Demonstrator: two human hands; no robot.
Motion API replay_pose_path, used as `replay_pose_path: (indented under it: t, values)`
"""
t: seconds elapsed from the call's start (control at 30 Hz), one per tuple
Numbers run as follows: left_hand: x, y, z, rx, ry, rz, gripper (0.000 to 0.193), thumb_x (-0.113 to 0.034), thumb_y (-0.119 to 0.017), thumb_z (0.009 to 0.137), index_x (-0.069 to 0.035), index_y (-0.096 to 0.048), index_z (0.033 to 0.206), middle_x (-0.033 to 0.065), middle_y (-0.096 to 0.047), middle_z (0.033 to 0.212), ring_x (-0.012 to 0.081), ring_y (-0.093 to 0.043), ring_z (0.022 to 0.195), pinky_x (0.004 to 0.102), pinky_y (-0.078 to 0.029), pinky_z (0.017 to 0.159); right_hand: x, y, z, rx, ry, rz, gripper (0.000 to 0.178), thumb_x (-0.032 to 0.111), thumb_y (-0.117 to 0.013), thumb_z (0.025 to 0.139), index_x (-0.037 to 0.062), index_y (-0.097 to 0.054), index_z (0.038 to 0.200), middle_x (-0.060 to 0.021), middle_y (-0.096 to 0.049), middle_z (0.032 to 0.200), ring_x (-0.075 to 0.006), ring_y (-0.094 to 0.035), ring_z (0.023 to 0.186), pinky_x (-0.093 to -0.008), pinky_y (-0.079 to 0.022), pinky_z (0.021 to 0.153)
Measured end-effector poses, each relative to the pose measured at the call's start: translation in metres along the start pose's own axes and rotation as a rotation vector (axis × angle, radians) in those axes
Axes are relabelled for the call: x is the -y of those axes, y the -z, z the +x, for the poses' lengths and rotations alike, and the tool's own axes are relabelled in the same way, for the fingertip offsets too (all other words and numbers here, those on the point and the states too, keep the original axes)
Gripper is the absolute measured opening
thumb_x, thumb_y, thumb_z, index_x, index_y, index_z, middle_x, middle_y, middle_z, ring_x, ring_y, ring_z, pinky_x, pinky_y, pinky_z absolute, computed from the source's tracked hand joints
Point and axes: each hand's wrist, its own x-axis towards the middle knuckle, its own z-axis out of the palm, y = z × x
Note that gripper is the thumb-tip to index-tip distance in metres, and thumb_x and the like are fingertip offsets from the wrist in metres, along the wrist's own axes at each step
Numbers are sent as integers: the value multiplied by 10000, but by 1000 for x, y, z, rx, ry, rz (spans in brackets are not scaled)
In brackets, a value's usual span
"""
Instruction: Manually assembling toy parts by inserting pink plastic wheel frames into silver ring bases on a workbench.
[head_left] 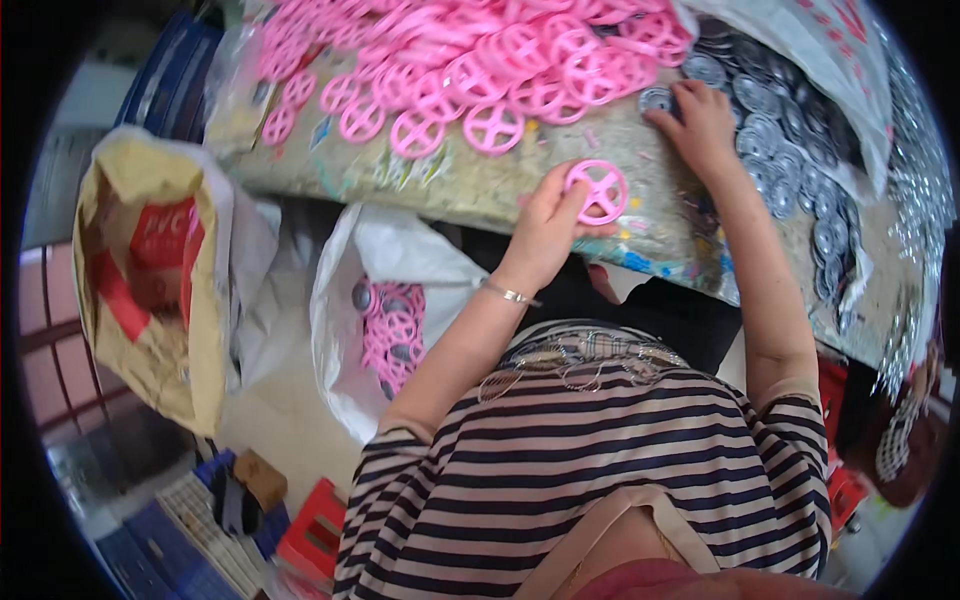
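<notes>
- One pink wheel [602,190] is grasped between thumb and fingers of the left hand [550,215], above the near edge of the counter [652,172].
- The right hand [705,125] is placed at a single grey disc [655,98], thumb and forefinger beside it; whether it is pinched or merely touched cannot be told.
- A heap of pink wheels [500,65] is spread along the far side of the counter.
- Loose grey discs [765,135] are piled to the right, partly covered by a white bag [835,90].
- Pink and grey pieces [392,335] are contained in an open white sack [335,280] below the counter.
</notes>
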Motion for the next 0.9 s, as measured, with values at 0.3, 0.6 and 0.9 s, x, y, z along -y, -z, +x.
replay_pose_path:
  t: [0.3, 0.6, 0.9]
  values:
    - [-5, 10, -4, 105, 35, -141, 372, -171, -402, 1004, 0, -374, 1334, 137, -503, 1257, 258, -560, 1126, 429, -523, 916, 6, 14, -2, 22, -106, 639, 320, 233, -668, 843, 27, -588, 1074, -89, -648, 869, -174, -582, 688, -278, -461, 643]
    - [-8, 10, -5, 116, 33, -235, 361, -180, -383, 1013, -28, -369, 1340, 119, -512, 1247, 241, -586, 1076, 365, -531, 882, 88, 80, -55, 313, -469, 1474, 426, 145, -557, 935, 55, -459, 1340, -15, -606, 1021, -73, -572, 848, -218, -494, 682]
    - [1, 3, -6, 30, -58, 56, 239, -110, -456, 977, -60, -455, 1210, 87, -606, 1004, 160, -629, 675, 228, -477, 520, 110, 81, -69, 428, -579, 1652, 368, 118, -566, 928, 73, -520, 1290, -2, -604, 1016, -60, -568, 885, -223, -498, 749]
